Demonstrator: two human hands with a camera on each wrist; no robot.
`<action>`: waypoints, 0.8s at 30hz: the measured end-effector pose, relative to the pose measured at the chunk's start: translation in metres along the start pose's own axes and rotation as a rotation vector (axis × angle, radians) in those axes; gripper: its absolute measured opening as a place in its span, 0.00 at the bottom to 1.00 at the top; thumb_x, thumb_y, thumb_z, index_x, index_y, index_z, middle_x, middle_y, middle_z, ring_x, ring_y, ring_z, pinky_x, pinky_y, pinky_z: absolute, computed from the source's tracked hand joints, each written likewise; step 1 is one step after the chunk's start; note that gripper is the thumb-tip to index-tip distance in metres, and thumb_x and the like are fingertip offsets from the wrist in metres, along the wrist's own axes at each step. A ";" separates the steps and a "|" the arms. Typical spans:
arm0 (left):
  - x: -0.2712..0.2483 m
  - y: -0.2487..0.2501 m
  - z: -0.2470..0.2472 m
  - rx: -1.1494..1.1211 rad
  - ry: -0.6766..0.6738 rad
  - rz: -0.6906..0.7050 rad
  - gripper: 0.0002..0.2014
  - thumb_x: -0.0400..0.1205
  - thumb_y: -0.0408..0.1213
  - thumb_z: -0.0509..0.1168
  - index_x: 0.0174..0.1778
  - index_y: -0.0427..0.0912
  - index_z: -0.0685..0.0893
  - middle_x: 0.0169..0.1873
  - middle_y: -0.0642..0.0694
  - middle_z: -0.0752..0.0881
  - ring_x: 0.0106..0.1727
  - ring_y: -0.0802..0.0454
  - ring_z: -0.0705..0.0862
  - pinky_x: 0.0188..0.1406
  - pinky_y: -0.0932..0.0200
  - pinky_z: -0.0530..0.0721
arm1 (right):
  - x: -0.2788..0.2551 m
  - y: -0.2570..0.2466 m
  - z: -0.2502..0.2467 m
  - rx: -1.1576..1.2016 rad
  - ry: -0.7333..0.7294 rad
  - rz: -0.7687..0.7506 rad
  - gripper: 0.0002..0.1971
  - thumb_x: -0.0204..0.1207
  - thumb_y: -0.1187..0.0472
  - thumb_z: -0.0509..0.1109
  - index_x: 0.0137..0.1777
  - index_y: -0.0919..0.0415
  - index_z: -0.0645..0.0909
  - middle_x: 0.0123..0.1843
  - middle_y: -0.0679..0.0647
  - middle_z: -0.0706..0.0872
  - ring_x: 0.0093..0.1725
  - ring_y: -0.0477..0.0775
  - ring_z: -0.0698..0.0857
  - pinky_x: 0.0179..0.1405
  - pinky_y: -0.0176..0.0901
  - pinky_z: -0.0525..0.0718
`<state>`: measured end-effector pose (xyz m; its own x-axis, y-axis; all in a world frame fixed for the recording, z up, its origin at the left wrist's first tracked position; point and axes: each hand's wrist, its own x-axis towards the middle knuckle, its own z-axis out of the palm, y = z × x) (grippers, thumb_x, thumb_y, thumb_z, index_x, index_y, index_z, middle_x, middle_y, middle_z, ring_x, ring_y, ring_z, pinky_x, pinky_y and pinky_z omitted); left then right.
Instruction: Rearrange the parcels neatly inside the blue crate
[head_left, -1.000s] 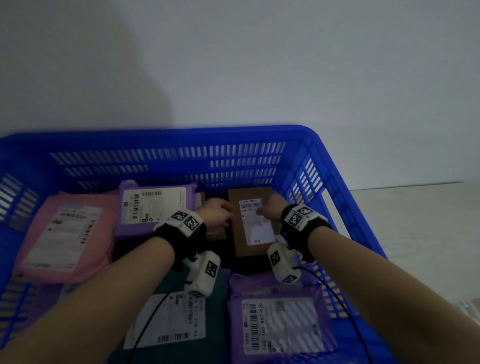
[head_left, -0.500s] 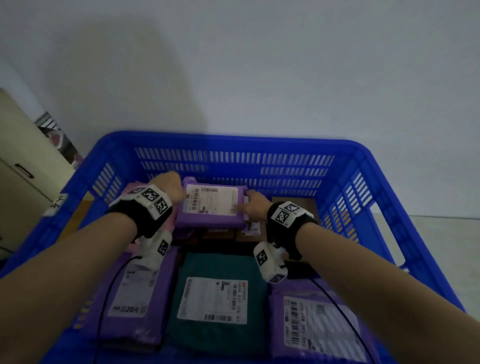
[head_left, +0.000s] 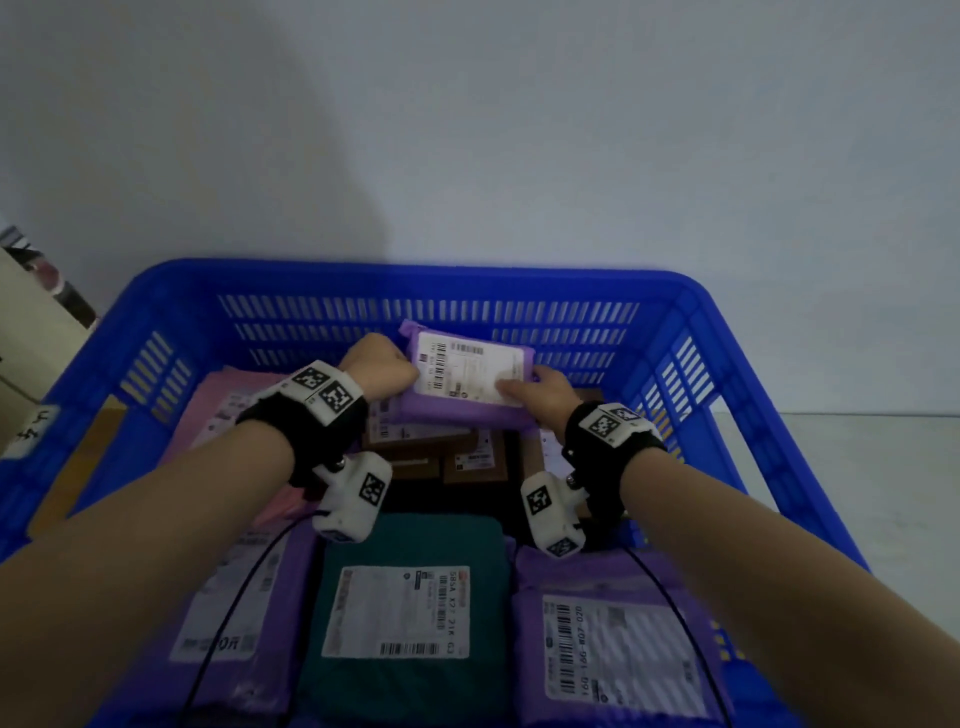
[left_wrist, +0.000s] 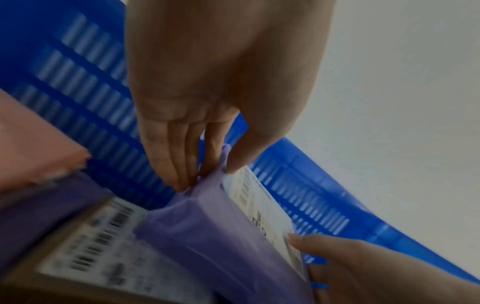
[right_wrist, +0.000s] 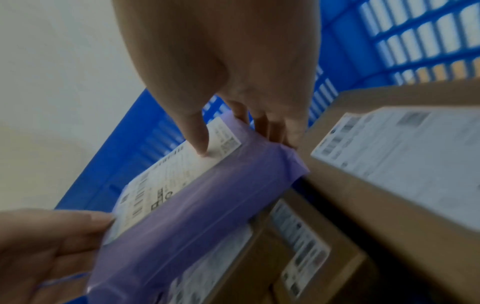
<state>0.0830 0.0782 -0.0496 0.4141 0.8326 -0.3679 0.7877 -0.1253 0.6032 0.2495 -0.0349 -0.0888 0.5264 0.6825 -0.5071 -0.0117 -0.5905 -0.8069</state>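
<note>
A small purple parcel (head_left: 467, 384) with a white label is held up inside the blue crate (head_left: 691, 291), near its far wall. My left hand (head_left: 382, 371) grips its left end, thumb on top and fingers behind (left_wrist: 207, 164). My right hand (head_left: 540, 392) grips its right end, thumb pressed on the label (right_wrist: 200, 142). Under it lie brown cardboard boxes (head_left: 447, 457). A pink parcel (head_left: 218, 410) sits at the left. A teal parcel (head_left: 410, 613) lies in the near row between two purple parcels (head_left: 618, 644), (head_left: 234, 623).
A brown box (right_wrist: 405, 164) with a white label sits just right of the held parcel. The crate's slotted far wall (head_left: 363, 312) stands close behind it. A pale cabinet (head_left: 31, 343) stands to the left of the crate, a light floor (head_left: 857, 467) to the right.
Both hands have lifted the small purple parcel off the pile and carried it right and toward the far wall. One second ago they were on a brown box at the right.
</note>
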 end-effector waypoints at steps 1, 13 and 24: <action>0.001 0.010 0.009 -0.055 -0.032 -0.002 0.12 0.77 0.33 0.65 0.46 0.27 0.89 0.42 0.33 0.89 0.43 0.41 0.87 0.45 0.51 0.86 | 0.000 0.002 -0.011 0.001 0.024 0.006 0.25 0.74 0.60 0.73 0.70 0.65 0.74 0.67 0.61 0.83 0.63 0.59 0.84 0.58 0.47 0.83; 0.013 0.056 0.120 -0.514 -0.344 -0.153 0.12 0.83 0.23 0.54 0.37 0.39 0.77 0.37 0.39 0.80 0.34 0.48 0.80 0.33 0.59 0.79 | 0.017 0.045 -0.079 -0.455 0.214 0.114 0.48 0.68 0.54 0.77 0.81 0.65 0.51 0.76 0.68 0.67 0.74 0.70 0.71 0.74 0.60 0.73; 0.004 0.044 0.112 -0.195 -0.336 0.022 0.09 0.81 0.27 0.61 0.52 0.33 0.85 0.47 0.34 0.87 0.44 0.46 0.83 0.55 0.51 0.82 | 0.011 0.041 -0.087 -0.758 0.145 -0.026 0.34 0.78 0.55 0.66 0.81 0.58 0.58 0.80 0.63 0.61 0.73 0.66 0.74 0.71 0.50 0.73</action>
<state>0.1700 0.0153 -0.1035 0.5820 0.6037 -0.5449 0.6888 -0.0097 0.7249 0.3289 -0.0892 -0.1006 0.6250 0.6681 -0.4038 0.5603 -0.7441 -0.3639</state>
